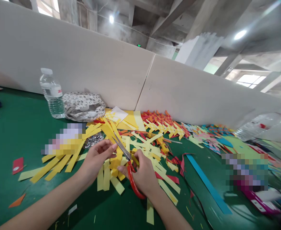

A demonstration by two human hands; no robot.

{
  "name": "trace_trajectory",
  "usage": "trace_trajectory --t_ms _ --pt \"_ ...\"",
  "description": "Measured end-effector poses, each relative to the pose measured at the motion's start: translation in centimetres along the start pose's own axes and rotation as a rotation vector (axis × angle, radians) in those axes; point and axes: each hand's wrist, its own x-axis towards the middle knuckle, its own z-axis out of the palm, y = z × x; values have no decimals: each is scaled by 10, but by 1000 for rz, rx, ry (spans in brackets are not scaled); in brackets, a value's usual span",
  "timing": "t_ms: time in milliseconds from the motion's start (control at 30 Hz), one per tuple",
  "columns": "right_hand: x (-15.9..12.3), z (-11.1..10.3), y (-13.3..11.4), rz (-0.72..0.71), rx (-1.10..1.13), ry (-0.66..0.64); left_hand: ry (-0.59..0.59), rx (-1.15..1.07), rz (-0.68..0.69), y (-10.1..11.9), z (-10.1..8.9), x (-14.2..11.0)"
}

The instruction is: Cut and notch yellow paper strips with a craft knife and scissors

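My left hand (99,159) pinches a yellow paper strip (109,130) between thumb and fingers. In my right hand (142,174) is a pair of scissors (131,175) with red handles, my fingers through the loops. The slim metal blades point up and left, slightly apart, close beside the strip. Whether they touch the paper I cannot tell. Beneath and around both hands lie loose pale yellow strips (165,175). A fan of deeper yellow strips (56,161) spreads to the left.
A water bottle (51,95) stands by a patterned cloth bag (82,105) along the white partition (82,60). Woven red and yellow paper pieces (164,123) lie at the back. A yellow glue gun (164,147), its black cable (198,199) and a blue strip (207,182) are to the right.
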Motion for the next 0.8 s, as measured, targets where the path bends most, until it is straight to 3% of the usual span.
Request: trace_trajectory --t_ms 800 --pt "2 0 3 -12 -50 48 23 -2 12 1 2 -1"
